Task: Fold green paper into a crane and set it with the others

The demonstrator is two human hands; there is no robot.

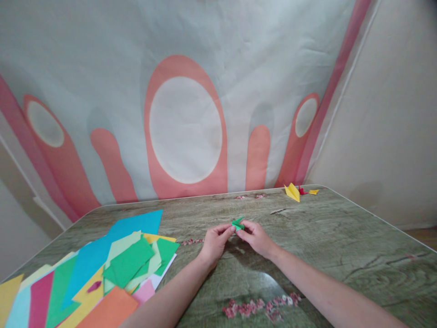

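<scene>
Between my two hands, just above the middle of the table, is a small folded piece of green paper. My left hand pinches its left side between thumb and fingers. On the right side, the thumb and fingers of my right hand close on it too. A thin green point sticks up towards the right hand. The fingers cover part of the paper, so its full shape is hidden.
Loose coloured paper sheets lie heaped on the left, a small magenta folded piece on top. At the far right edge sit a yellow folded paper, a red piece and a small yellow piece. A printed backdrop hangs behind the table.
</scene>
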